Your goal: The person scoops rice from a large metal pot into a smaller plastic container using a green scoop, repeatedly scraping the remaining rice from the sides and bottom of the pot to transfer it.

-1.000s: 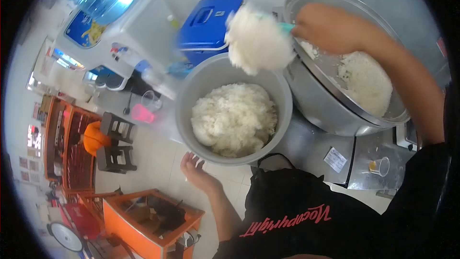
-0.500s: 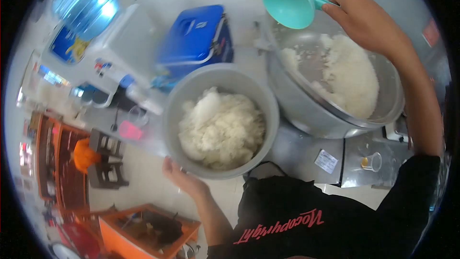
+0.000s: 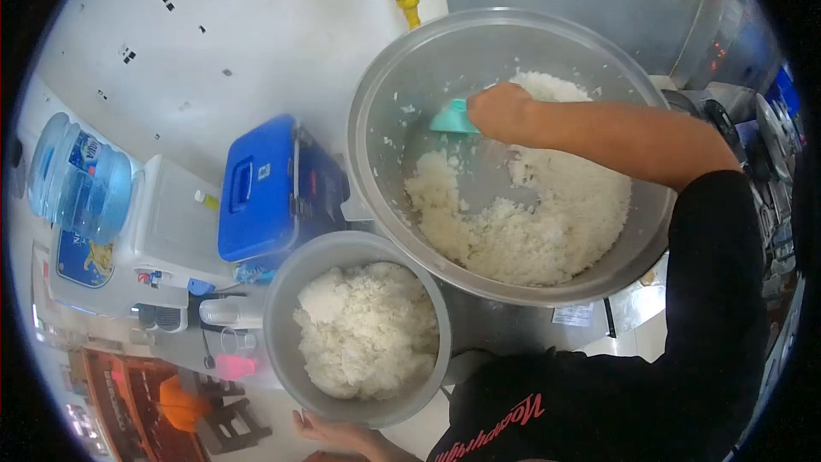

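Inside the large metal pot (image 3: pixel 376 180), my right hand (image 3: pixel 503 115) is closed round the handle of a turquoise plastic scoop (image 3: pixel 453 118). The scoop is tilted near the pot's far wall, and its lower part is hard to see. White cooked rice (image 3: pixel 539 231) lies along the near and right sides of the pot, with bare metal showing at the left. Nearer me, a grey round tub (image 3: pixel 278 338) holds a heap of cooked rice (image 3: pixel 368 334). My left hand (image 3: pixel 333 432) supports the tub's near outer side, its fingers partly hidden by the wall.
A blue cooler box (image 3: pixel 256 188) stands behind the tub. Left of it is a water dispenser (image 3: pixel 171 222) with a large bottle (image 3: pixel 81 175). Plastic cups (image 3: pixel 231 312) and a pink cup (image 3: pixel 235 366) stand beside the tub. A yellow valve (image 3: pixel 406 4) is on the wall.
My right hand has lowered the scoop from above the pot down into it. The view has shifted, and my left hand stays at the tub's near side.
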{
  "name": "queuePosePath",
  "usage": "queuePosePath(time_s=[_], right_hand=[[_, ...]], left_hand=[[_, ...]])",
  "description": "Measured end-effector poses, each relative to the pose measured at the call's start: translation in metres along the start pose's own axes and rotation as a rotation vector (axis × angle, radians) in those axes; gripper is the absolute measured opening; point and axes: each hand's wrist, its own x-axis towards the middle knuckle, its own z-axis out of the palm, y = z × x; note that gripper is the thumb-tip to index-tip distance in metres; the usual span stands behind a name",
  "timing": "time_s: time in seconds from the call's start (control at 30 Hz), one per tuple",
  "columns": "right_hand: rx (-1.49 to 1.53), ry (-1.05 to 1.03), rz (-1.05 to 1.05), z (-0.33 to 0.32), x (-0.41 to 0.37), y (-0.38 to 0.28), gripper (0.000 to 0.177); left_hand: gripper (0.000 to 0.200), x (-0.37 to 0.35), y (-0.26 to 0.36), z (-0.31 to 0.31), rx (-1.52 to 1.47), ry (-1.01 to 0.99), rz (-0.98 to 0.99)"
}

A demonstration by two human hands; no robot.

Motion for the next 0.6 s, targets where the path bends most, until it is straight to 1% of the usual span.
queuePosePath(time_s=[0.07, 0.1, 0.17, 0.2, 0.27, 0.3, 0.37, 0.4, 0.43, 0.47, 0.5, 0.53, 0.57, 0.6], right_hand=[[0.020, 0.044, -0.146, 0.000, 0.008, -0.022, 0.015], [0.040, 0.026, -0.161, -0.005, 0.004, -0.030, 0.015], [-0.051, -0.052, -0.306, -0.020, -0.016, -0.038, 0.015], [-0.036, -0.069, -0.312, -0.020, -0.025, -0.039, 0.015], [0.052, -0.118, -0.502, -0.016, -0.046, -0.039, 0.017], [0.062, -0.130, -0.500, -0.013, -0.055, -0.038, 0.017], [0.200, -0.210, -0.463, -0.010, -0.070, -0.036, 0.015], [0.206, -0.220, -0.454, -0.009, -0.074, -0.035, 0.015], [0.219, -0.177, -0.468, -0.007, -0.076, -0.034, 0.017], [0.231, -0.131, -0.479, -0.005, -0.077, -0.033, 0.019], [0.237, -0.134, -0.471, -0.005, -0.076, -0.034, 0.019], [0.170, -0.083, -0.445, -0.008, -0.071, -0.036, 0.018], [0.101, -0.030, -0.419, -0.012, -0.066, -0.038, 0.017], [0.105, -0.024, -0.419, -0.018, -0.061, -0.036, 0.017]], left_hand=[[0.050, 0.006, -0.013, -0.011, 0.056, -0.012, 0.039], [0.049, 0.011, -0.020, -0.014, 0.108, -0.005, 0.075], [0.047, 0.014, -0.020, -0.017, 0.186, -0.007, 0.111], [0.047, 0.011, -0.017, -0.014, 0.189, -0.009, 0.123], [0.047, 0.009, -0.010, -0.009, 0.208, -0.024, 0.139], [0.047, 0.008, -0.008, -0.008, 0.270, -0.026, 0.162], [0.047, 0.008, -0.012, -0.014, 0.337, -0.036, 0.183], [0.048, 0.011, -0.014, -0.017, 0.441, -0.079, 0.242], [0.050, 0.013, -0.016, -0.021, 0.546, -0.124, 0.304], [0.050, 0.015, -0.020, -0.022, 0.549, -0.138, 0.308], [0.047, 0.013, -0.018, -0.015, 0.378, -0.102, 0.221], [0.044, 0.011, -0.015, -0.011, 0.207, -0.061, 0.133], [0.044, 0.011, -0.014, -0.010, 0.205, -0.065, 0.139], [0.043, 0.012, -0.014, -0.010, 0.173, -0.089, 0.132]])
